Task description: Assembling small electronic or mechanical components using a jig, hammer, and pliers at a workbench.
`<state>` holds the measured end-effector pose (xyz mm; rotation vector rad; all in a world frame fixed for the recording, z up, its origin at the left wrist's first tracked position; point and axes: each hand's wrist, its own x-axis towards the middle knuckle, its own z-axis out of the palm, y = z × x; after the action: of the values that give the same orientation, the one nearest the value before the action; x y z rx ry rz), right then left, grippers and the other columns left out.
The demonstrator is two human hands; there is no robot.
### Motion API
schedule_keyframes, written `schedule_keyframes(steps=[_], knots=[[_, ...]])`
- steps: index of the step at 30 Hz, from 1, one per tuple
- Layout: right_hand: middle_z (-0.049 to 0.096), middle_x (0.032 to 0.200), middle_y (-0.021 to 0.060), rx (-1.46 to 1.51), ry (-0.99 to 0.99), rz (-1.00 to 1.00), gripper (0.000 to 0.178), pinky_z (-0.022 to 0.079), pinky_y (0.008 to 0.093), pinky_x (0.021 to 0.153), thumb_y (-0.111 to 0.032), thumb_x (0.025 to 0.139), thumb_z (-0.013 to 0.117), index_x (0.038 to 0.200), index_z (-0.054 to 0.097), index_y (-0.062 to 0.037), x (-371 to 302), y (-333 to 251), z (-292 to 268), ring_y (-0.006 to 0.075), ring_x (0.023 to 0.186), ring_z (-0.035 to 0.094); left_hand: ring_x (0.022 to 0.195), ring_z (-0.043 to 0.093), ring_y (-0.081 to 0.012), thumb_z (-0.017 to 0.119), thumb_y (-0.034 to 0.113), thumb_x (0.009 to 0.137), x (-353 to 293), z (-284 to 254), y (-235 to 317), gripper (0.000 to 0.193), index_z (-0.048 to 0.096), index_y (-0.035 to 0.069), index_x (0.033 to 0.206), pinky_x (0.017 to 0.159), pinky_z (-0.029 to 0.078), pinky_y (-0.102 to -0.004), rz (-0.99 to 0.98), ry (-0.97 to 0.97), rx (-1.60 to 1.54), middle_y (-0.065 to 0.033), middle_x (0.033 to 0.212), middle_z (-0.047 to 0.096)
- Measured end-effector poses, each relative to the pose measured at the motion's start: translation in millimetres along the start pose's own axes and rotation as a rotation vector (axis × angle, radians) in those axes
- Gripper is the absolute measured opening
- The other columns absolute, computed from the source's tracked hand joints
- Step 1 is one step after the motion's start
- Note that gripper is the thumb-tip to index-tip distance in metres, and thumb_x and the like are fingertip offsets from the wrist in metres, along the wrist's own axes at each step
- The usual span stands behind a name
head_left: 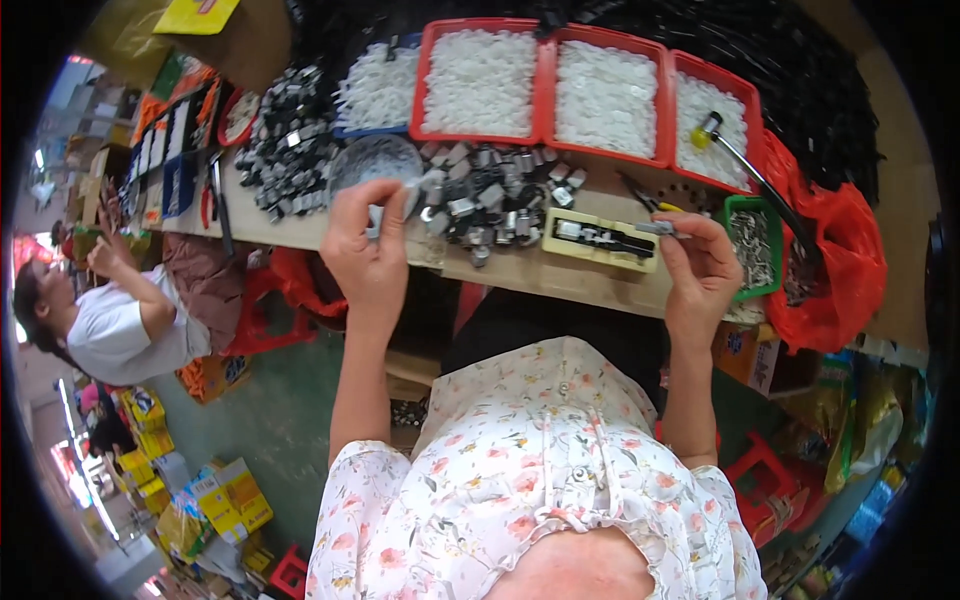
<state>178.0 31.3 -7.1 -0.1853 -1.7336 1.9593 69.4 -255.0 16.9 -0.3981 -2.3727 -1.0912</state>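
Head view — right hand (703, 268) fingers pinch small metal piece (660, 228), long axis level, pointing left; left hand (368, 252) grips small part (375, 218).

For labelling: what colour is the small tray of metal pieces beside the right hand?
Green plastic tray, clearest in the head view.

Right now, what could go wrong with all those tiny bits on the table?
The left hand pinches a small pale part over the table's front edge; if it slips, it could drop to the floor. The right hand holds a thin metal piece beside the yellow block, and might knock it off.
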Motion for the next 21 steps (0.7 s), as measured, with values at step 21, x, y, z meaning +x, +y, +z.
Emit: schedule_keyframes(steps=[21], knots=[[0.069, 0.109, 0.0134, -0.119, -0.11, 0.044, 0.019, 0.051, 0.0292, 0.092, 0.008, 0.088, 0.067, 0.106, 0.063, 0.0022, -3.6, 10.3, 1.0, 0.0185, 0.105, 0.065, 0.082, 0.062, -0.0284, 0.072, -0.004, 0.082, -44.9, -59.3, -47.8, 0.018, 0.064, -0.003, 0.098, 0.073, 0.052, -0.0358, 0.299, -0.14, 0.251, -0.0128, 0.092, 0.065]])
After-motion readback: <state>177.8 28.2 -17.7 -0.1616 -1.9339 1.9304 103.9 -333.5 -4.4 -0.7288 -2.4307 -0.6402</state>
